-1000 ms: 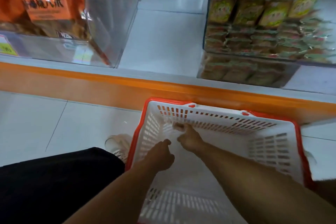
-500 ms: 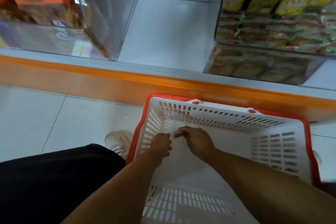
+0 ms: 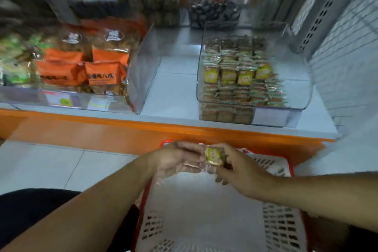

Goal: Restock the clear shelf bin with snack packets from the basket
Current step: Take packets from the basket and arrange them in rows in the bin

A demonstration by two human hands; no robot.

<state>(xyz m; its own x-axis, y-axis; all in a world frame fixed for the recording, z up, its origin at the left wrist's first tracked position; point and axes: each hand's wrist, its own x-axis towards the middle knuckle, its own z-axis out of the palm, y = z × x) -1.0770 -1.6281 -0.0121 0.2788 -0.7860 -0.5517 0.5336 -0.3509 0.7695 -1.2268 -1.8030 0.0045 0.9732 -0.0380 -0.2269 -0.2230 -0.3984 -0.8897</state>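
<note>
Transfer step: the right hand point(image 3: 241, 168) pinches a snack packet point(image 3: 213, 155) above the basket point(image 3: 204, 200) — left hand point(image 3: 176, 159) cupped alongside. Next: lift it into the clear bin point(image 3: 253, 73), well apart.

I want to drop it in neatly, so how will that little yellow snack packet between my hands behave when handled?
The snack packet is small beside both hands, so probably light. Its shiny wrapper may slip. Packets in the clear bin stack flat, so rolling seems unlikely.
</note>
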